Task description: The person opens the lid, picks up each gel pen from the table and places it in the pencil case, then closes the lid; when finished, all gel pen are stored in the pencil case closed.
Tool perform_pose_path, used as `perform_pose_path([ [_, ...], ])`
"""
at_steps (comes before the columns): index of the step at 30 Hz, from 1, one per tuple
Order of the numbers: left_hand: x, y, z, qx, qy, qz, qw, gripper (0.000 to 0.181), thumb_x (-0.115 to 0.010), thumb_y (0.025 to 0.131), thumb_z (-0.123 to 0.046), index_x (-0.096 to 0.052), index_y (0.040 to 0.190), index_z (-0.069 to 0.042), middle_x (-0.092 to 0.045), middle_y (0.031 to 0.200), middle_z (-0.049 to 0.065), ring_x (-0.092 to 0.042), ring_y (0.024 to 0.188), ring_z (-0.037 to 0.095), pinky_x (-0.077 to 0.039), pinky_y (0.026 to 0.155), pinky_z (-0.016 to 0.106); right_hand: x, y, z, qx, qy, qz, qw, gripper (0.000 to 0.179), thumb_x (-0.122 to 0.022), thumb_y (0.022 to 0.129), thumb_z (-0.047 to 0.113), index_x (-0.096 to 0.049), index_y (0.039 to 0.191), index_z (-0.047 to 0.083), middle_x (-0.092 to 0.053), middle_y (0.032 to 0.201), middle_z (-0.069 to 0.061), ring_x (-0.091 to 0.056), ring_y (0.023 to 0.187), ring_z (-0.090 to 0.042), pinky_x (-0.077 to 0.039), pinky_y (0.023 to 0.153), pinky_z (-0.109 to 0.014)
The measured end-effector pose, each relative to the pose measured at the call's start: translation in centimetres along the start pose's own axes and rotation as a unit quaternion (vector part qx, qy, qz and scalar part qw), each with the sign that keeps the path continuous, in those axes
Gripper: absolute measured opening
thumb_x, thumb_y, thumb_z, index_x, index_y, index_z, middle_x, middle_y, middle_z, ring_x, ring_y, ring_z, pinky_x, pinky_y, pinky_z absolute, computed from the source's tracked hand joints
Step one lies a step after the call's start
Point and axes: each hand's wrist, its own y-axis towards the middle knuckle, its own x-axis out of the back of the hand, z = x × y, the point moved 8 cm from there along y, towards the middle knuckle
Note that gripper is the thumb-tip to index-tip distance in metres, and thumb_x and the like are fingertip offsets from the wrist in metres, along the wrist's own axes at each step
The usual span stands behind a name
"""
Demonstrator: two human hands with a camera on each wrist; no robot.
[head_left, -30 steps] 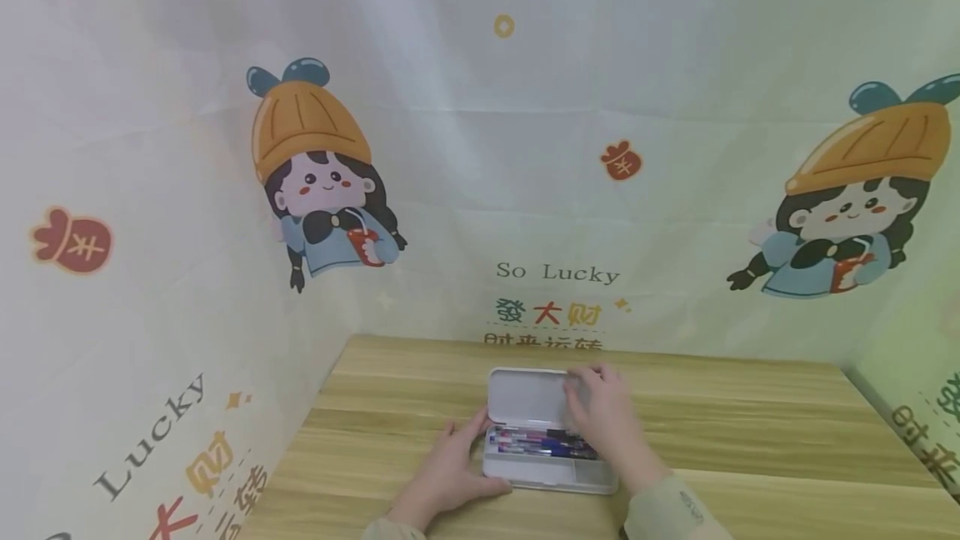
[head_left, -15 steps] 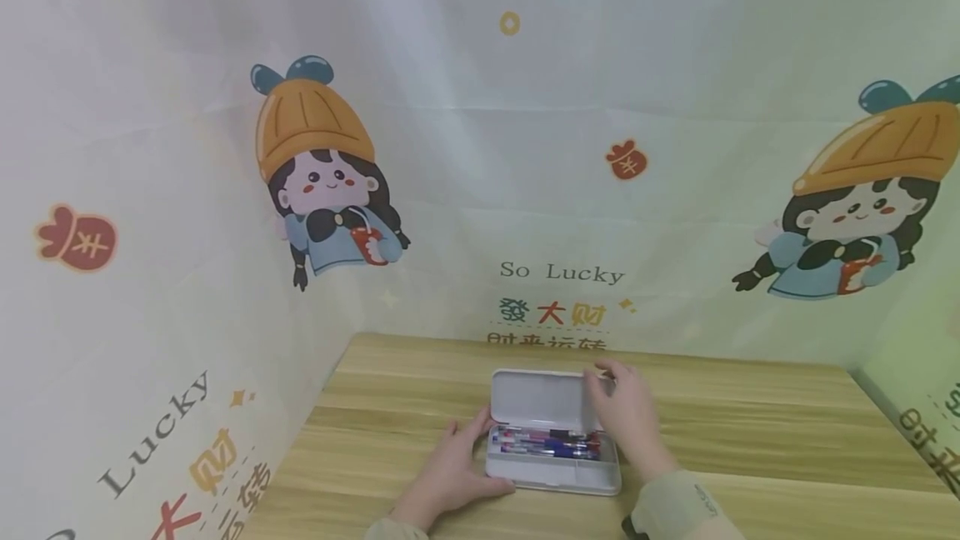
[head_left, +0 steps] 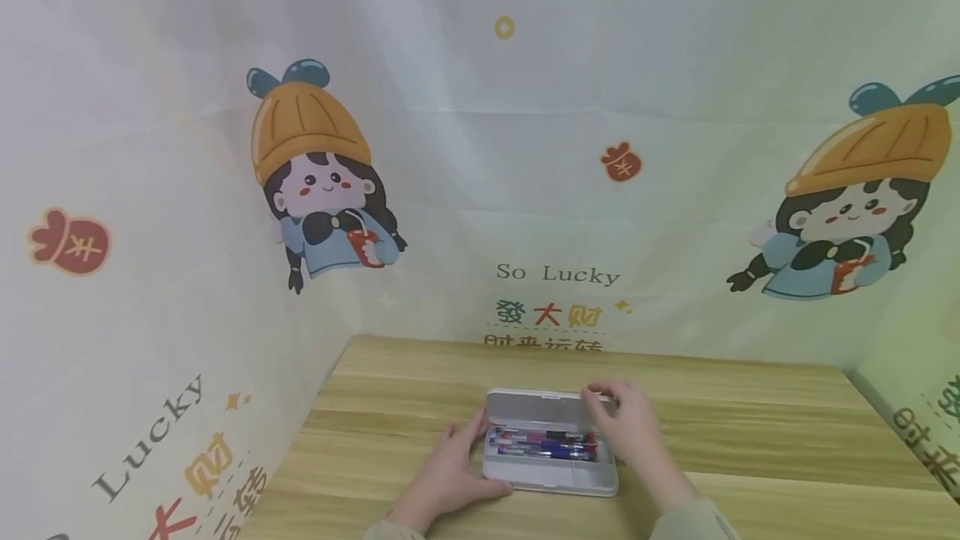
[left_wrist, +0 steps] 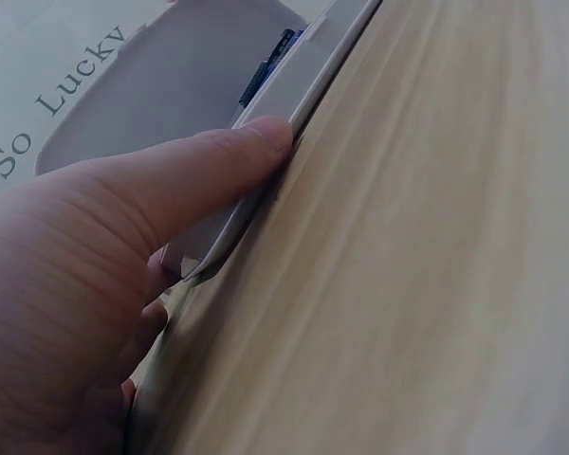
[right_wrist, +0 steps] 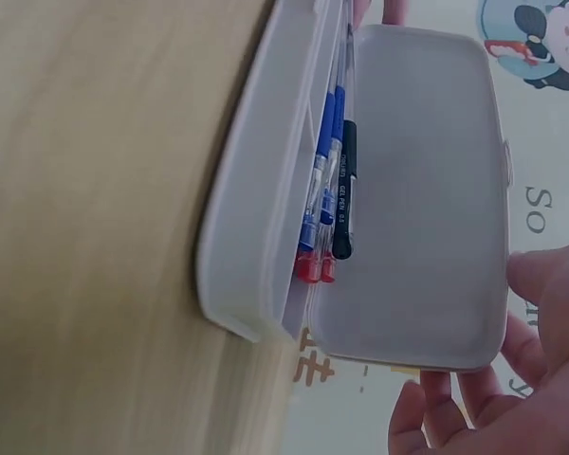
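A pale grey-white pencil case [head_left: 528, 476] lies on the table with its hinged lid [head_left: 528, 408] raised at the back. Several pens [head_left: 551, 447] with blue, black and red parts lie side by side in its rear compartment. My left hand [head_left: 450, 473] grips the case's left end, thumb [left_wrist: 223, 161] on the front edge and fingers round the end. At the lid's upper right corner my right hand [head_left: 633, 427] pinches it, thumb [right_wrist: 536, 275] on the inner face and fingers [right_wrist: 446, 408] behind. The front compartments hold nothing that I can see.
The wood-grain table [head_left: 750, 440] stretches out on both sides of the case. A printed cloth [head_left: 450, 190] with cartoon figures and lettering hangs at the table's back and sides.
My right hand has slid right along the lid's edge to its corner, then lowered. The lid has tipped forward toward the box. My left hand keeps its place on the case.
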Motion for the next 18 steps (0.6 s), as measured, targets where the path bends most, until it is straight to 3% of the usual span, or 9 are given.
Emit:
perform_pose_path([
  [7,0.0,-0.3,0.3,0.017,-0.006,-0.003,0.9998,0.137,-0.101,0.069,-0.054,-0.026,0.175,-0.008,-0.058,0.164,0.019,-0.03,0.159,0.066,-0.023,0.131,0.081,0.3,-2.3,-0.1,0.058,-0.009,0.0,0.9983,0.02,-0.079,0.101,0.025,-0.082,0.112,0.01,-0.076,0.119,-0.015,-0.069,0.113,-0.031,-0.06,0.103,-0.059],
  [12,0.0,-0.6,0.4,0.029,-0.01,-0.005,0.9995,0.133,-0.1,0.07,-0.056,-0.03,0.175,-0.013,-0.053,0.168,0.022,-0.027,0.156,0.072,-0.03,0.124,0.086,0.2,-3.8,-0.4,0.073,-0.03,0.021,0.9967,0.011,-0.082,0.099,0.029,-0.084,0.106,0.02,-0.073,0.107,0.0,-0.064,0.102,-0.016,-0.058,0.091,-0.039],
  [15,0.1,-0.5,0.2,0.014,-0.018,-0.006,0.9997,0.124,-0.099,0.073,-0.055,-0.037,0.172,-0.013,-0.05,0.17,0.021,-0.031,0.158,0.068,-0.028,0.127,0.084,0.2,-4.6,-0.5,0.083,-0.05,0.032,0.9948,0.008,-0.084,0.098,0.032,-0.083,0.103,0.026,-0.071,0.104,0.007,-0.063,0.1,-0.011,-0.056,0.087,-0.034],
  [18,0.2,-0.3,-0.2,-0.008,-0.028,-0.004,0.9996,0.11,-0.095,0.079,-0.054,-0.046,0.167,-0.011,-0.05,0.17,0.023,-0.037,0.159,0.061,-0.023,0.133,0.08,0.2,-5.3,-0.6,0.098,-0.07,0.037,0.992,0.011,-0.086,0.095,0.034,-0.082,0.103,0.028,-0.071,0.106,0.01,-0.066,0.105,-0.014,-0.06,0.093,-0.04],
])
